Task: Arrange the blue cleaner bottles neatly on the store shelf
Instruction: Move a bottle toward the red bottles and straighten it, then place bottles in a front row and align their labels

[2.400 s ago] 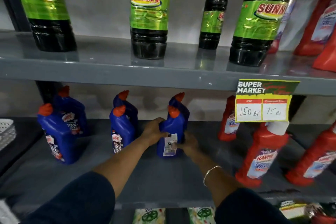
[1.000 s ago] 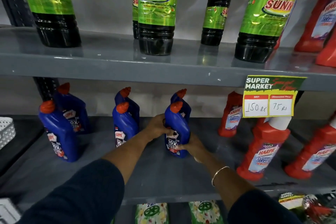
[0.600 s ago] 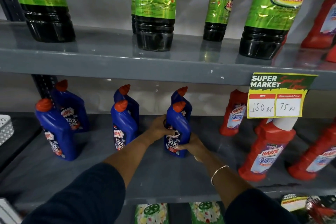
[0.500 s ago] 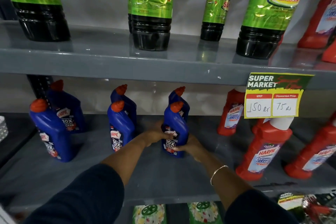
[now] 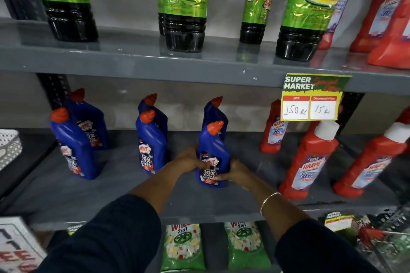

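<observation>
Several blue cleaner bottles with orange caps stand in pairs on the grey middle shelf (image 5: 66,201). The front right blue bottle (image 5: 211,148) stands upright with its label facing me. My left hand (image 5: 188,160) grips its left side and my right hand (image 5: 236,173) grips its lower right side. Directly behind it stands another blue bottle (image 5: 216,112). A middle pair (image 5: 150,150) stands to the left, and a left pair (image 5: 73,148) further left, each one bottle behind the other.
Red cleaner bottles (image 5: 308,159) stand to the right on the same shelf, under a hanging price tag (image 5: 312,97). Dark bottles with green labels (image 5: 184,6) fill the shelf above. Green detergent packets (image 5: 184,248) lie below. A white basket (image 5: 8,146) sits at far left.
The front right bottle was turned so its front label faces me instead of its back label. Both hands slid lower on it. The view shifted slightly.
</observation>
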Demonstrator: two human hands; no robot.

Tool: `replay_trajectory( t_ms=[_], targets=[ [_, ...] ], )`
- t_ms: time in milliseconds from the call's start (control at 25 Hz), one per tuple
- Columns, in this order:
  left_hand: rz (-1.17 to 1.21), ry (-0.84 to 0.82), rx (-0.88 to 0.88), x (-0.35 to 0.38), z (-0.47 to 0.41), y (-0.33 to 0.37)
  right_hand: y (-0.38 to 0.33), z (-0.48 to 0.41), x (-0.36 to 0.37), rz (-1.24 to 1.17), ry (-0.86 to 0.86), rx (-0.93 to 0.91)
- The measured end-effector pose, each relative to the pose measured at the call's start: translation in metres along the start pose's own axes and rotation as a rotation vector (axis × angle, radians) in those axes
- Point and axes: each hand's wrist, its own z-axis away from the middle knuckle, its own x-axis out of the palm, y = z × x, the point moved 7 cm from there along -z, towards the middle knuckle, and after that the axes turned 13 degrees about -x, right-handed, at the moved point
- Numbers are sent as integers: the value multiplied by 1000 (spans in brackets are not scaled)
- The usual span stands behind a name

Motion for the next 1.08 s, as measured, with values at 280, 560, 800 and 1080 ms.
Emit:
replay_trajectory(
  t_ms=[280, 560, 800, 1080],
  targets=[
    [-21, 4, 37, 10, 20, -2, -4, 24, 4, 56, -10, 10],
    [-186, -25, -53, -1, 27, -21, -6, 45, 8, 634, -548, 390],
    [-158, -87, -469, -66, 58, -109, -35, 28, 110, 632, -792, 492],
    [38, 265, 42, -157, 41, -86, -86, -60, 151, 122, 100, -24]
  ],
)
